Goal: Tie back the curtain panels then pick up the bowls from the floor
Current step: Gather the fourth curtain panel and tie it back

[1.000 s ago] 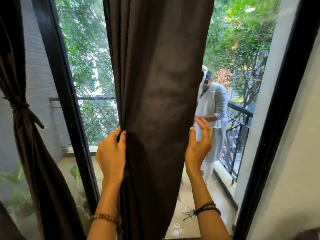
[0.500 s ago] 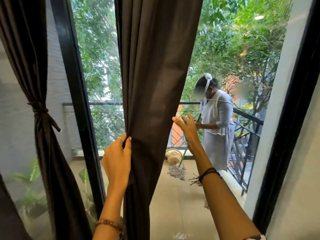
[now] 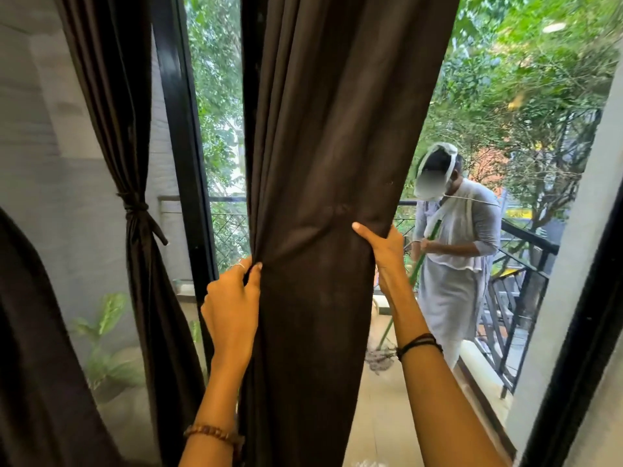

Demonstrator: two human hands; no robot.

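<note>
A dark brown curtain panel [image 3: 323, 163] hangs loose in the middle of the view. My left hand [image 3: 231, 305] grips its left edge, fingers curled into the fabric. My right hand [image 3: 384, 251] holds the right edge, thumb in front and fingers behind, bunching the cloth inward. A second dark curtain panel [image 3: 135, 136] at the left is tied with a knotted tieback [image 3: 140, 214]. No bowls are in view.
A black door frame post [image 3: 183, 146] stands between the two panels. Beyond the glass, a person in white [image 3: 455, 257] mops the balcony floor beside a black railing [image 3: 519, 291]. A green plant [image 3: 104, 338] sits at lower left. A black frame [image 3: 580, 332] borders the right.
My right hand has come back from reaching out open and now holds the curtain's right edge. The view has shifted right and the curtain is gathered narrower between both hands.
</note>
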